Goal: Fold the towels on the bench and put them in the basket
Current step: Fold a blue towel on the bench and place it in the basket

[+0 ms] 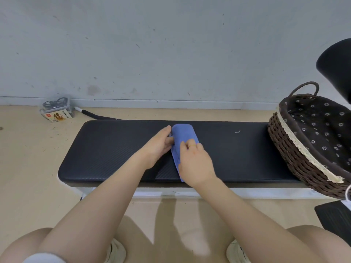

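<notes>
Bare forearms reach out from me over my knees toward the black padded bench (pixel 117 149). On its middle lies the blue towel (pixel 183 135), folded into a narrow strip running from the near edge toward the far one. My right hand (pixel 195 164) sits on the strip's near half, fingers curled and pinching the cloth. My left hand (pixel 157 147) is against the towel's left edge, thumb and fingers closed on the fabric there. Further right, on the end of the bench, stands the brown wicker basket (pixel 288 149) with a flowered dark lining, well apart from the towel. Beyond the bench, on the floor by the grey wall (pixel 171 44), sits a clear plastic box (pixel 57 111) holding cables.
</notes>
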`<state>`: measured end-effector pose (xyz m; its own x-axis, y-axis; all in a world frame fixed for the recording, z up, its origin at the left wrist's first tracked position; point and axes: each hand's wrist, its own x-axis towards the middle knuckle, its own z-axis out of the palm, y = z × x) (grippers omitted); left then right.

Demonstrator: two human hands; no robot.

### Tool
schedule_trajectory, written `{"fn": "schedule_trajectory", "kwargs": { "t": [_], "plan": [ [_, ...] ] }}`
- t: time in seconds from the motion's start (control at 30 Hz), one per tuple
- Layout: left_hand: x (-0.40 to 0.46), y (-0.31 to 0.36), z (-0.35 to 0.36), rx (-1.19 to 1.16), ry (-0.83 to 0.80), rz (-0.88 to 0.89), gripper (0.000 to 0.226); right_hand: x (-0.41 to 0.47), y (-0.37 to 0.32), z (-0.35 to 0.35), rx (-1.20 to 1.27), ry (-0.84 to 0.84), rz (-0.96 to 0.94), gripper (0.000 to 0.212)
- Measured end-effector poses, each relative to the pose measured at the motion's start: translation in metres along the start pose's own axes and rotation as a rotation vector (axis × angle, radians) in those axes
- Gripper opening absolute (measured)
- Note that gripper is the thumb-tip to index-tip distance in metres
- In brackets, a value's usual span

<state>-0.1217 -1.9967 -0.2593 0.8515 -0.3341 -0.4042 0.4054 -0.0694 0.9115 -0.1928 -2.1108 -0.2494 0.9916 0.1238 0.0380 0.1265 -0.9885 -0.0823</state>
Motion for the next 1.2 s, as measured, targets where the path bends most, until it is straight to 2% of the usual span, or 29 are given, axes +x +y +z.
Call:
{"fn": "schedule_trajectory", "kwargs": {
  "t": [0.07, 0.13, 0.2, 0.3, 0.37, 0.4, 0.5, 0.53, 0.6, 0.67, 0.77, 0.87, 0.93, 1.0, 1.07, 1.2],
  "plan": [
    [0.006, 0.000, -0.006, 0.232, 0.135, 0.024, 0.050, -0.002, -0.005, 0.011, -0.035, -0.065, -0.066, 0.041],
    [0.011, 0.005, -0.007, 0.627, 0.204, 0.050, 0.061, 0.001, -0.004, 0.016, -0.048, -0.095, -0.116, 0.035],
    [0.017, 0.009, -0.001, 0.900, 0.210, 0.055, 0.065, 0.002, 0.001, 0.015, 0.018, -0.141, -0.103, 0.027],
    [0.023, 0.019, 0.013, 1.031, 0.114, 0.219, 0.070, 0.000, 0.004, 0.008, 0.095, -0.167, -0.143, 0.023],
    [0.027, 0.022, 0.016, 1.049, 0.035, 0.250, 0.065, -0.001, 0.010, 0.003, 0.210, -0.173, -0.106, 0.019],
    [0.028, 0.021, 0.015, 1.050, 0.024, 0.229, 0.063, 0.000, 0.016, 0.001, 0.330, -0.148, -0.017, 0.018],
    [0.027, 0.009, 0.012, 0.999, 0.028, 0.190, 0.061, 0.006, 0.034, 0.005, 0.702, 0.101, 0.305, 0.027],
    [0.026, 0.004, 0.010, 0.960, 0.025, 0.190, 0.061, 0.007, 0.037, 0.008, 0.688, 0.086, 0.365, 0.040],
    [0.023, -0.002, 0.005, 0.873, -0.001, 0.172, 0.062, 0.005, 0.038, 0.019, 0.618, -0.050, 0.455, 0.069],
    [0.020, -0.003, -0.002, 0.815, -0.046, 0.145, 0.065, 0.001, 0.038, 0.025, 0.579, -0.131, 0.516, 0.081],
    [0.017, -0.003, -0.008, 0.791, -0.089, 0.121, 0.068, -0.005, 0.039, 0.029, 0.478, -0.142, 0.507, 0.071],
    [0.017, 0.006, -0.015, 0.782, -0.124, 0.041, 0.064, -0.008, 0.040, 0.027, 0.506, -0.222, 0.459, 0.057],
    [0.014, 0.011, -0.018, 0.792, -0.192, -0.034, 0.052, -0.013, 0.044, 0.022, 0.542, -0.302, 0.411, 0.043],
    [0.004, 0.016, -0.015, 0.736, -0.263, -0.032, 0.037, -0.016, 0.054, 0.017, 0.605, -0.350, 0.364, 0.036],
    [-0.004, 0.017, -0.006, 0.641, -0.263, 0.026, 0.036, -0.019, 0.068, 0.010, 0.761, -0.322, 0.342, 0.033],
    [-0.017, 0.032, 0.017, 0.479, -0.219, 0.162, 0.035, -0.028, 0.106, -0.022, 1.223, -0.200, 0.366, 0.032]
  ]
}}
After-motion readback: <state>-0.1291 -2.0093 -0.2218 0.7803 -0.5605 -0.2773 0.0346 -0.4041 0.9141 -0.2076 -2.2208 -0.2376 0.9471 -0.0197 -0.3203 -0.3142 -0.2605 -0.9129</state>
